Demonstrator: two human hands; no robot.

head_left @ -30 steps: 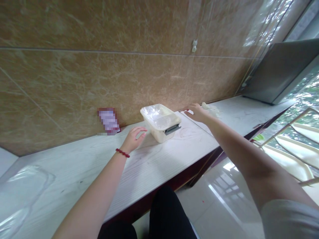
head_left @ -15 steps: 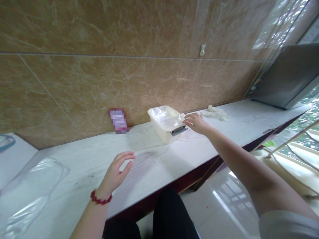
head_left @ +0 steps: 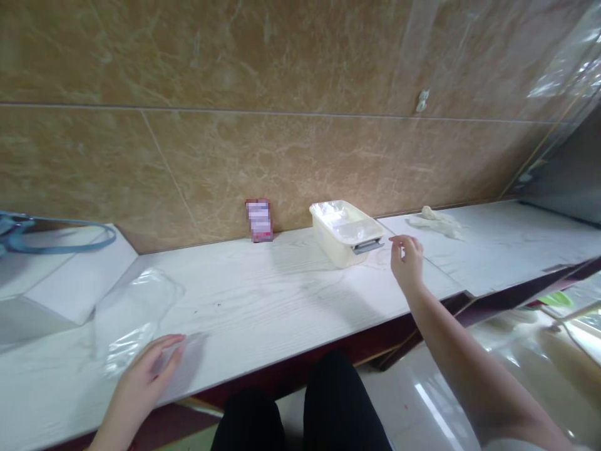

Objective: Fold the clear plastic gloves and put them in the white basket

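My left hand [head_left: 145, 369] hovers low over the front of the white table [head_left: 263, 313], fingers loosely spread and holding nothing, right beside a clear plastic lid [head_left: 134, 316]. My right hand [head_left: 407, 260] is raised above the table, just right of a cream plastic box [head_left: 346, 233] with a grey latch; its fingers are loosely curled and nothing shows in them. The box stands near the wall with a clear film or lid over its top.
A small red card [head_left: 259, 220] leans against the brown tiled wall. A crumpled white cloth [head_left: 434, 221] lies on the table to the right. A blue-rimmed object [head_left: 42, 235] sits far left. My dark-clad knees [head_left: 300, 407] are under the table edge.
My left hand has drawn back and to the left, from near the box to the clear lid. My right hand has left the box's latch side and pulled back. The view has swung left.
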